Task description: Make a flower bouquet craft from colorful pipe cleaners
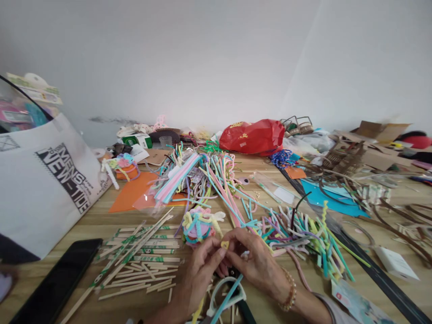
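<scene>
Pinched between the fingertips of both hands is a small curled yellow pipe cleaner (pixel 224 244). My left hand (pixel 204 267) grips it from the left, thumb on top. From the other side, the closed fingers of my right hand (pixel 254 261) hold it too; a beaded bracelet circles that wrist. Just beyond the fingers sits a ball of pastel pipe cleaners (pixel 197 226) in lilac, blue and yellow. Below the hands lie scissors with white-rimmed handles (pixel 241 294), partly hidden, and a blue pipe cleaner (pixel 227 300) crosses them.
Wooden sticks (pixel 145 265), some in paper sleeves, lie left beside a black phone (pixel 59 281). A white bag (pixel 43 180) stands far left. Pipe cleaner heaps (pixel 297 234) spread right and behind. Near the wall is a red plastic bag (pixel 251 137); a white box (pixel 396 263) lies right.
</scene>
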`<act>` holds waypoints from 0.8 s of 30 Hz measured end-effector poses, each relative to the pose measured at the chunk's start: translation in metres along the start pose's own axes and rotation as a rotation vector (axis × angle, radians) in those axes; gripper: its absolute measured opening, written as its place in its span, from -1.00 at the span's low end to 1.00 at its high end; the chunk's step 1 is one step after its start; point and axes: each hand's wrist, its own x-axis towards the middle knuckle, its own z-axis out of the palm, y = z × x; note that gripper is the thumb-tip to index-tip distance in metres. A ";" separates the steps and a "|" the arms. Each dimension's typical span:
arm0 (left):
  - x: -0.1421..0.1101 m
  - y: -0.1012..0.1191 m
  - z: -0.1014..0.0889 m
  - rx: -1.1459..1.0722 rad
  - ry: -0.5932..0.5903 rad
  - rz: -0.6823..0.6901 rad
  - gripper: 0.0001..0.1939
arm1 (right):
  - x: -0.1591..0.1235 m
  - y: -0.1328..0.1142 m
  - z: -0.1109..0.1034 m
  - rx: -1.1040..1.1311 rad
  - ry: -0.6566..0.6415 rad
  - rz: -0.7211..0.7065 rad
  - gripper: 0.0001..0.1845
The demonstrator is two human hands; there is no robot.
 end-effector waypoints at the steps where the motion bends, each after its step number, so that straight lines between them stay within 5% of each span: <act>1: 0.001 -0.001 0.000 -0.007 0.014 -0.002 -0.70 | -0.001 -0.001 0.001 -0.031 0.019 -0.028 -0.86; 7: 0.001 0.001 0.001 -0.069 0.043 -0.027 -0.62 | -0.004 -0.002 0.005 -0.034 0.019 -0.068 -0.81; 16: 0.001 -0.002 -0.004 -0.048 0.058 0.015 -0.70 | 0.003 0.012 0.010 0.482 -0.074 0.187 -0.76; 24: 0.003 -0.007 -0.006 -0.051 0.055 0.021 -0.65 | 0.002 0.006 0.012 0.512 -0.094 0.172 -0.78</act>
